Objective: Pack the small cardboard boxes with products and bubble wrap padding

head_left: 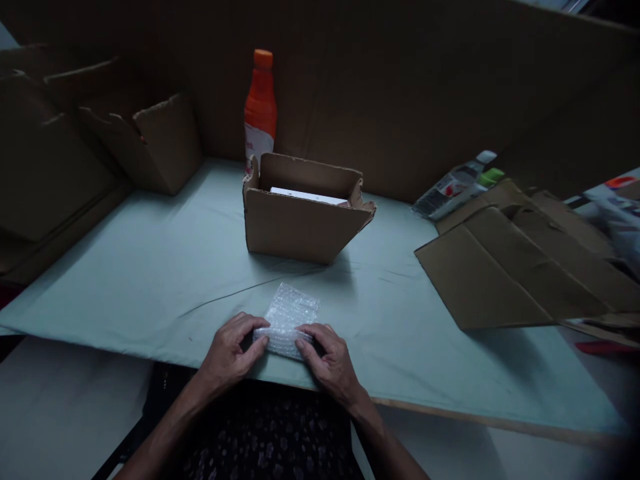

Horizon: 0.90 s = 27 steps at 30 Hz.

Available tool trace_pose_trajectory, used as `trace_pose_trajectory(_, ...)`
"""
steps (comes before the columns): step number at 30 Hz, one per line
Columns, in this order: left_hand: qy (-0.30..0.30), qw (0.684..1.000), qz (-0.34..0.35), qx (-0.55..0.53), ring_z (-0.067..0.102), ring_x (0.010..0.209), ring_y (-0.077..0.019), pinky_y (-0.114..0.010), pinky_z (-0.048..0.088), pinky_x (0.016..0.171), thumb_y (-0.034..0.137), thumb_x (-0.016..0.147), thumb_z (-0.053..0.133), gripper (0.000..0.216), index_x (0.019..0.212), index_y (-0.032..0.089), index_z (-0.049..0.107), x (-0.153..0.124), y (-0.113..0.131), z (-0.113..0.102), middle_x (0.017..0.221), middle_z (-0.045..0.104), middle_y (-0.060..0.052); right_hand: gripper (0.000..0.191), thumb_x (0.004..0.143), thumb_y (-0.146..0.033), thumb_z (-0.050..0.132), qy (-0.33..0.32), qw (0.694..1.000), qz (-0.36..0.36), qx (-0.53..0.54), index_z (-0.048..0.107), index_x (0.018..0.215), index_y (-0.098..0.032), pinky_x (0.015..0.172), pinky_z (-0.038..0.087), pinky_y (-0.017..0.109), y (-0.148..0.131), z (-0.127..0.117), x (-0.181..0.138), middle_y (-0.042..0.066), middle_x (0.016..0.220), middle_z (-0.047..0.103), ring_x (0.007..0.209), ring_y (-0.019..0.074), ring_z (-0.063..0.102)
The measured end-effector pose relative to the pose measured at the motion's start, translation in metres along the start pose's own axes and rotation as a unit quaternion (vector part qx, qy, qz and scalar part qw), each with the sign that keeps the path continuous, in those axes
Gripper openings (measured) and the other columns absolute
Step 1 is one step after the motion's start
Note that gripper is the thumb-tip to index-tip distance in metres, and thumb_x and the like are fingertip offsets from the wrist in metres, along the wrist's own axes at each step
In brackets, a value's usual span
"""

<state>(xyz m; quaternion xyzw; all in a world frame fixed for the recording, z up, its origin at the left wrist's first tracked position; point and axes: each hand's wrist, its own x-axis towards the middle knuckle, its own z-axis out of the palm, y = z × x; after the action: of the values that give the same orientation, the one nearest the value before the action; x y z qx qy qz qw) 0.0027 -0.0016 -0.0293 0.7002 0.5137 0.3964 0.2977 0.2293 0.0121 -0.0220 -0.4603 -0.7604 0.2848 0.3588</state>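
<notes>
A small sheet of bubble wrap [289, 315] lies on the pale green table cover [165, 267] near the front edge. My left hand [231, 350] pinches its near left end, and my right hand [327, 357] pinches its near right end. The near part of the wrap looks rolled or folded under my fingers; I cannot see whether anything is inside. Behind it stands an open brown cardboard box [300, 217] with a white flat item [307, 195] showing inside.
An orange bottle [260, 107] stands behind the box. A torn cardboard box [150, 143] sits at the back left. Flattened cardboard [515, 267] and a pile of packets [457, 183] lie at the right. A cardboard wall runs along the back.
</notes>
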Motion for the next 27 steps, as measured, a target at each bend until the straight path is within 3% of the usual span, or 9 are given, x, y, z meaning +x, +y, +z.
trace_pose_trajectory(27,0.005,1.000,0.015,0.004,0.064,0.079,-0.0173,-0.029,0.051,0.068,0.024,0.090,0.059,0.015,0.101,0.019,0.068,-0.0005,-0.0014,0.0014,0.086,0.070,-0.004,0.013,0.094,-0.027,0.060,0.009,1.000,-0.024,-0.008,0.069,0.100,-0.021,0.075,0.054,0.035,0.0020,0.0008,-0.0010,0.006,0.091,0.076,0.083,0.0206,0.069)
